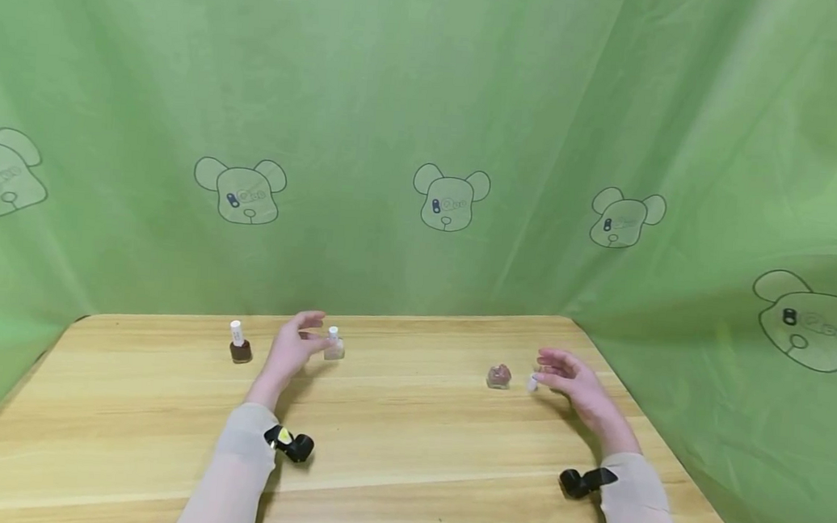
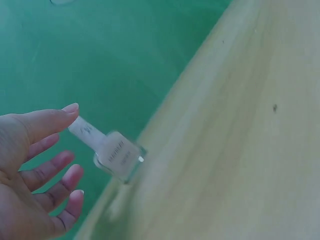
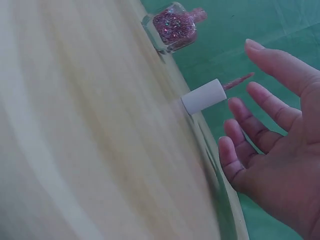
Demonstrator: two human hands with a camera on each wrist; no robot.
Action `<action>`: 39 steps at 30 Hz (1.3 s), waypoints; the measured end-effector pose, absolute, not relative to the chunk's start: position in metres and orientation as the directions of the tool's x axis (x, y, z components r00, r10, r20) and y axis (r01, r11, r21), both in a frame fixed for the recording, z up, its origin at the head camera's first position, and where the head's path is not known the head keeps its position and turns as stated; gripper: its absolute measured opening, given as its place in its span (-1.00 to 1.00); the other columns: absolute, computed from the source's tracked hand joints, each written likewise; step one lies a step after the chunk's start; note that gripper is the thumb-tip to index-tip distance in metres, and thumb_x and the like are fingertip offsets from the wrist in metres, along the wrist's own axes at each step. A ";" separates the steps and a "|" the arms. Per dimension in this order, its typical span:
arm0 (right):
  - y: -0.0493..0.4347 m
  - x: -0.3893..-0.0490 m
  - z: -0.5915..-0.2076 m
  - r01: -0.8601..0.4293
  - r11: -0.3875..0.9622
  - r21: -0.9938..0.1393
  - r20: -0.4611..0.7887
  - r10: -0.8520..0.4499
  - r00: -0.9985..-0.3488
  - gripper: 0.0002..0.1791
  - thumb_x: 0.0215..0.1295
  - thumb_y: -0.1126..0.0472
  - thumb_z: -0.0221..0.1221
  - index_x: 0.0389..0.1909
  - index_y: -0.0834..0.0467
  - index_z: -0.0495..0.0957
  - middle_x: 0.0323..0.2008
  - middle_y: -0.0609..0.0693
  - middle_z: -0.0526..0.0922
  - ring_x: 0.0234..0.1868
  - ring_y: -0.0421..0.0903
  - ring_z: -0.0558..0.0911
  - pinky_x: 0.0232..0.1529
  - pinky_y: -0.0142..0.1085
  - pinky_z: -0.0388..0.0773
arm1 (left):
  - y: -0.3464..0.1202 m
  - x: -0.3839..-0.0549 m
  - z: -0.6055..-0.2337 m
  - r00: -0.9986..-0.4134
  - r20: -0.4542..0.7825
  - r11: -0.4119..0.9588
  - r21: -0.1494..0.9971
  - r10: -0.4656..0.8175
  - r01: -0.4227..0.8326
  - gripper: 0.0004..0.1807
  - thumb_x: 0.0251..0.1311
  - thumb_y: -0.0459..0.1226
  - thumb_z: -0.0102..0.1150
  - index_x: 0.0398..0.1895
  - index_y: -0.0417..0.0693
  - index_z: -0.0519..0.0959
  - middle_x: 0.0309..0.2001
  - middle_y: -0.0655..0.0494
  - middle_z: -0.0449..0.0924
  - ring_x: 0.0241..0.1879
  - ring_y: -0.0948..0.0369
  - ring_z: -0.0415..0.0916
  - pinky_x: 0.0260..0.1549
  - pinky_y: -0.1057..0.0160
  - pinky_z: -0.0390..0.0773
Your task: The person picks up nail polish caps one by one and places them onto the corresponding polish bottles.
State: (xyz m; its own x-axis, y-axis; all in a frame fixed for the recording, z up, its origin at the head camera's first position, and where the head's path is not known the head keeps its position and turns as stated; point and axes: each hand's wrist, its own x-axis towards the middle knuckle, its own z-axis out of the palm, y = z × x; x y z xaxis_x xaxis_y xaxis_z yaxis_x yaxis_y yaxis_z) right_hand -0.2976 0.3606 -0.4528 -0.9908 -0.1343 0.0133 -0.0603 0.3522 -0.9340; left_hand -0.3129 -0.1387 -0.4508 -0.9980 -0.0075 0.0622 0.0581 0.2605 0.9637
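Note:
On the table's far side, my left hand is beside a capped nail polish bottle with a pale body and white cap. In the left wrist view my thumb tip lies right at the top of that cap, with the other fingers spread loosely apart. To the right, a glittery pink nail polish bottle stands uncapped. Its white brush cap stands on its end, pink-coated brush pointing up. Close around that brush, my right hand has its fingers loosely bent and apart, gripping nothing.
A dark nail polish bottle with a white cap stands left of my left hand. The wooden table backs onto a green curtain with bear drawings, which also hangs along the right side. Both wrists wear black cameras.

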 end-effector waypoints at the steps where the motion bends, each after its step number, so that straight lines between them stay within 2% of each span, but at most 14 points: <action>1: 0.361 -0.298 -0.454 -0.058 0.359 -0.931 0.009 -0.136 -0.991 -0.25 0.24 0.23 0.27 0.38 0.35 0.17 0.22 0.22 0.45 0.04 -0.28 0.49 0.00 -0.52 0.46 | -0.138 -0.312 -0.447 -0.997 0.071 0.263 0.963 -0.013 0.065 -0.33 0.10 -0.27 0.36 0.32 -0.05 0.37 0.30 -0.14 0.42 0.15 -0.05 0.46 0.17 -0.01 0.48; 4: 0.360 -0.298 -0.456 -0.053 0.384 -0.922 -0.008 -0.156 -0.988 -0.23 0.22 0.22 0.28 0.37 0.35 0.18 0.30 0.40 0.33 0.04 -0.31 0.48 0.02 -0.63 0.40 | -0.134 -0.309 -0.437 -0.995 0.093 0.287 0.954 -0.024 0.082 -0.34 0.11 -0.24 0.36 0.31 -0.04 0.38 0.30 -0.12 0.42 0.19 -0.06 0.43 0.20 -0.03 0.45; 14: 0.361 -0.297 -0.459 -0.048 0.420 -0.906 -0.022 -0.160 -0.987 -0.31 0.22 0.21 0.29 0.29 0.41 0.28 0.22 0.41 0.41 -0.07 -0.38 0.52 0.01 -0.62 0.39 | -0.111 -0.294 -0.405 -0.981 0.195 0.326 0.927 -0.002 0.184 -0.38 0.11 -0.24 0.38 0.26 -0.10 0.44 0.26 -0.10 0.48 0.20 -0.06 0.43 0.16 -0.04 0.51; 17: 0.360 -0.296 -0.458 -0.032 0.444 -0.896 -0.042 -0.157 -0.987 -0.32 0.24 0.18 0.28 0.29 0.41 0.30 0.24 0.40 0.41 -0.05 -0.37 0.50 0.14 -0.48 0.37 | -0.101 -0.290 -0.401 -0.977 0.212 0.319 0.926 -0.002 0.200 -0.41 0.08 -0.25 0.39 0.22 -0.09 0.48 0.23 -0.08 0.52 0.18 -0.06 0.45 0.12 -0.03 0.54; 20: 0.360 -0.296 -0.458 -0.011 0.455 -0.891 -0.061 -0.144 -0.988 -0.33 0.25 0.15 0.27 0.28 0.39 0.32 0.26 0.38 0.41 -0.01 -0.35 0.48 0.34 -0.16 0.31 | -0.088 -0.286 -0.399 -0.971 0.239 0.313 0.922 0.002 0.227 -0.45 0.06 -0.27 0.41 0.17 -0.09 0.52 0.18 -0.08 0.56 0.14 -0.04 0.48 0.08 -0.03 0.55; 23: 0.359 -0.297 -0.459 0.001 0.462 -0.887 -0.070 -0.133 -0.989 -0.35 0.25 0.15 0.28 0.27 0.38 0.34 0.27 0.37 0.42 0.02 -0.32 0.47 0.41 0.07 0.20 | -0.075 -0.283 -0.399 -0.962 0.274 0.317 0.911 0.014 0.264 -0.48 0.04 -0.29 0.42 0.13 -0.10 0.56 0.13 -0.08 0.60 0.09 -0.02 0.51 0.03 -0.02 0.57; 25: 0.358 -0.297 -0.460 0.005 0.480 -0.877 -0.072 -0.120 -0.990 -0.36 0.24 0.14 0.29 0.26 0.37 0.37 0.26 0.35 0.45 0.02 -0.31 0.47 0.39 0.03 0.23 | -0.066 -0.282 -0.401 -0.954 0.297 0.311 0.905 0.027 0.290 -0.50 0.04 -0.29 0.42 0.10 -0.11 0.57 0.10 -0.08 0.61 0.06 0.00 0.52 0.03 -0.01 0.57; 30: 0.356 -0.299 -0.460 0.008 0.532 -0.847 -0.067 -0.092 -0.993 -0.41 0.22 0.14 0.30 0.21 0.33 0.44 0.20 0.28 0.53 -0.04 -0.31 0.52 0.23 -0.27 0.35 | -0.044 -0.277 -0.407 -0.939 0.340 0.289 0.894 0.061 0.342 -0.55 0.05 -0.30 0.41 0.06 -0.13 0.59 0.05 -0.12 0.64 0.02 -0.02 0.54 0.01 -0.07 0.58; 32: 0.355 -0.299 -0.460 0.007 0.539 -0.842 -0.068 -0.093 -0.993 -0.43 0.23 0.15 0.29 0.20 0.34 0.45 0.18 0.29 0.54 -0.05 -0.31 0.52 0.24 -0.25 0.35 | -0.036 -0.274 -0.411 -0.932 0.354 0.281 0.889 0.079 0.362 -0.56 0.05 -0.31 0.41 0.05 -0.16 0.59 0.04 -0.14 0.64 0.00 -0.04 0.55 -0.01 -0.10 0.58; 35: 0.354 -0.300 -0.460 0.020 0.541 -0.841 -0.077 -0.082 -0.994 -0.45 0.24 0.15 0.29 0.18 0.35 0.47 0.16 0.27 0.56 -0.04 -0.28 0.53 0.31 -0.10 0.33 | -0.023 -0.270 -0.417 -0.925 0.361 0.278 0.882 0.117 0.380 -0.55 0.05 -0.31 0.40 0.06 -0.18 0.58 0.02 -0.15 0.64 -0.03 -0.03 0.56 -0.02 -0.07 0.60; 39: 0.354 -0.301 -0.461 0.022 0.538 -0.842 -0.076 -0.078 -0.994 -0.46 0.23 0.15 0.29 0.14 0.38 0.48 0.13 0.29 0.58 0.08 -0.05 0.54 0.37 0.07 0.25 | -0.009 -0.265 -0.424 -0.922 0.342 0.285 0.879 0.181 0.382 -0.56 0.07 -0.30 0.39 0.06 -0.16 0.58 0.02 -0.14 0.64 -0.02 -0.05 0.56 -0.02 -0.04 0.61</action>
